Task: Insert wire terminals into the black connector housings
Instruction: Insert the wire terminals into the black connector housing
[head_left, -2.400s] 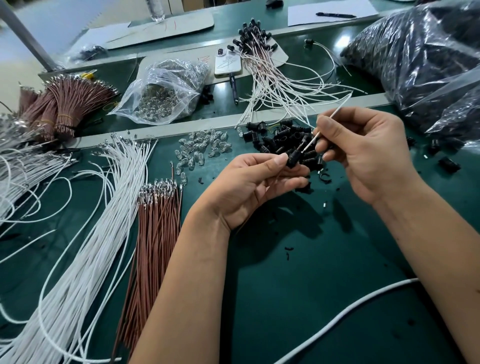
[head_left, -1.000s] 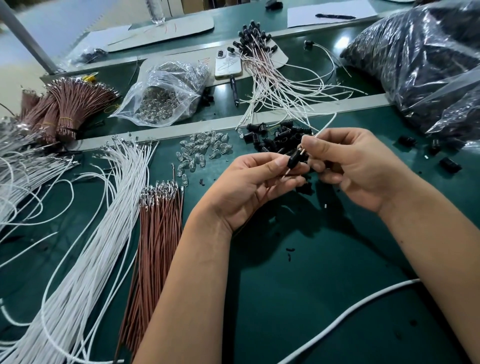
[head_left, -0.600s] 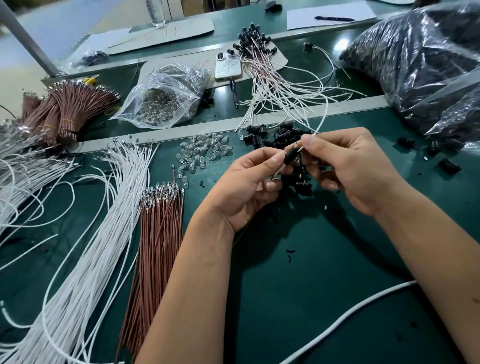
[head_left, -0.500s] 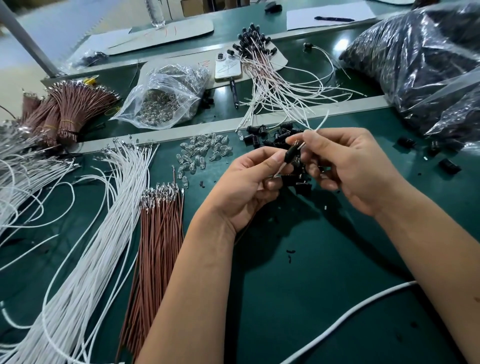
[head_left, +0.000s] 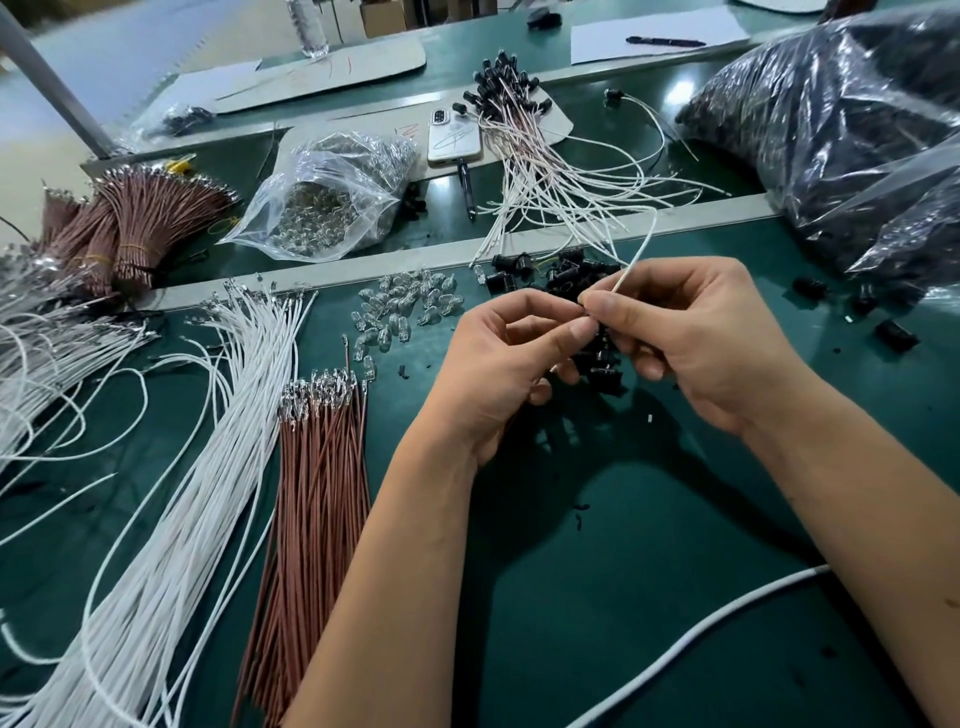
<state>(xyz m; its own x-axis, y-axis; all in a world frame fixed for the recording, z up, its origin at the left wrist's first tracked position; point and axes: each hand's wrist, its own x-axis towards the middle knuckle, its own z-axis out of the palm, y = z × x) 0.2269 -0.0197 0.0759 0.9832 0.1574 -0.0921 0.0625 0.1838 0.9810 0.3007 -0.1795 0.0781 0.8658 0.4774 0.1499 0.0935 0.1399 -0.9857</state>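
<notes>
Centrally above a green work table (head_left: 597, 597), two bare hands meet fingertip to fingertip. The left hand (head_left: 498, 364) has its thumb and forefinger closed together at the meeting point, pinching something small that the fingers hide; whether it is a housing cannot be told. The right hand (head_left: 696, 338) pinches a thin white wire (head_left: 641, 247) between thumb and forefinger, right where the two hands touch; the wire rises from that pinch and curves away toward the far edge. The other fingers of both hands curl loosely inward.

Just beneath and behind the fingertips lies a loose pile of black connector housings (head_left: 561, 273) on the table, near its middle. Beside it, toward the left, sits a scatter of small clear bulbs (head_left: 405, 306). Farther left lie a bundle of brown wires (head_left: 317, 493) with metal terminals at the far ends, and a long sheaf of white wires (head_left: 208, 457) running to the near left corner. On the far side rest a clear bag of small parts (head_left: 332, 202), a phone (head_left: 452, 137), and finished white leads with black housings (head_left: 524, 150). A large dark plastic bag (head_left: 841, 124) fills the far right corner.
</notes>
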